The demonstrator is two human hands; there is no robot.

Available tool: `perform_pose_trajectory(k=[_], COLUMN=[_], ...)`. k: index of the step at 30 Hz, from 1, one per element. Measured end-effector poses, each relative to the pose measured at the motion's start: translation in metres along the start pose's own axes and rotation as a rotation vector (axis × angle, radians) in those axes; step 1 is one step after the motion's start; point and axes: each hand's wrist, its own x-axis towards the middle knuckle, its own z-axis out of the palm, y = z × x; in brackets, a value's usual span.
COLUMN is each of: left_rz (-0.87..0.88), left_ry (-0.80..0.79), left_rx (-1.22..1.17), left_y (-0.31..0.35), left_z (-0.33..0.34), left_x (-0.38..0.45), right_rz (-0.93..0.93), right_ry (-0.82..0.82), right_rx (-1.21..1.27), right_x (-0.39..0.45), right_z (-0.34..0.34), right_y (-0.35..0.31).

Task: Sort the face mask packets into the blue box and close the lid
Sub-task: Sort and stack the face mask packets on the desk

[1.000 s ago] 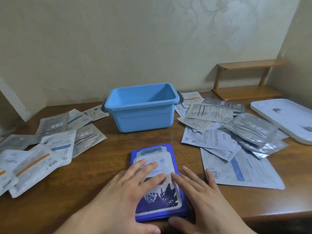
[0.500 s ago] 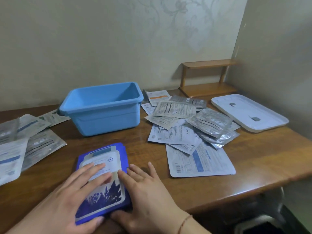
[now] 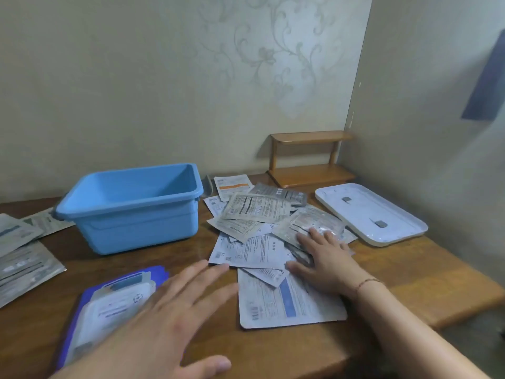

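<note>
Face mask packets in a loose overlapping pile (image 3: 257, 233) on the wooden table (image 3: 410, 280), just right of the blue box (image 3: 131, 212). Box open and upright, with nothing visible inside. White lid (image 3: 371, 214) flat on the table, right of the pile and apart from the box.

Right hand (image 3: 325, 258) flat on the right part of the pile, fingers straight and a little spread, fingertips on a clear shiny packet (image 3: 314, 228), thumb on the white packets below. Pressing only, with no packet gripped.

Left hand (image 3: 164, 315) blurred, low in the view, fingers straight and spread, holding nothing. Partly in front of a stack of dark blue packets (image 3: 109, 299) on the near edge of the table; cannot tell if touching the stack. Fingertips pointing at the pile, near its large white packet with a blue stripe (image 3: 287, 302).

More grey and white packets (image 3: 24, 250) on the left side of the table, well apart from both hands. Small wooden shelf (image 3: 311, 160) in the far corner, behind the lid.
</note>
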Motion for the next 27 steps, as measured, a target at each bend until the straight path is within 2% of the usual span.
perform_pose_trajectory(k=[3, 8, 10, 11, 13, 15, 17, 18, 24, 27], left_rz=[-0.151, -0.287, -0.306, -0.315, -0.342, -0.383, -0.434, -0.456, -0.494, -0.515], left_ry=[-0.278, -0.215, -0.235, -0.278, -0.368, -0.405, -0.41, -0.412, -0.468, -0.434], left_rx=[-0.242, -0.433, -0.38, -0.339, -0.218, -0.129, -0.096, -0.091, -0.125, -0.189], left_y=[0.006, -0.013, -0.02, -0.023, -0.033, -0.046, -0.059, -0.065, -0.073, -0.071], left_z=[-0.011, 0.028, 0.051, 0.06, 0.075, 0.084, 0.087, 0.088, 0.081, 0.075], left_x=[0.054, 0.171, 0.204, 0.213, 0.218, 0.213, 0.205, 0.201, 0.177, 0.166], right_rz=[-0.153, -0.398, -0.351, -0.349, -0.386, -0.458, -0.535, -0.505, -0.49, -0.501], right_ry=[0.025, -0.025, -0.168, -0.169, -0.272, -0.032, -0.066, -0.121, -0.184, -0.21], right_rx=[-0.039, 0.006, 0.037, 0.052, 0.149, 0.195, 0.261, 0.263, -0.022, -0.142], right_x=[-0.023, -0.048, -0.049, -0.049, -0.053, -0.043, -0.037, -0.03, 0.018, 0.052], right_z=[0.012, 0.011, 0.012, 0.01, -0.001, 0.004, 0.005, 0.004, 0.005, 0.004], right_y=[-0.005, 0.001, 0.01, 0.015, 0.028, 0.043, 0.054, 0.056, 0.05, 0.047])
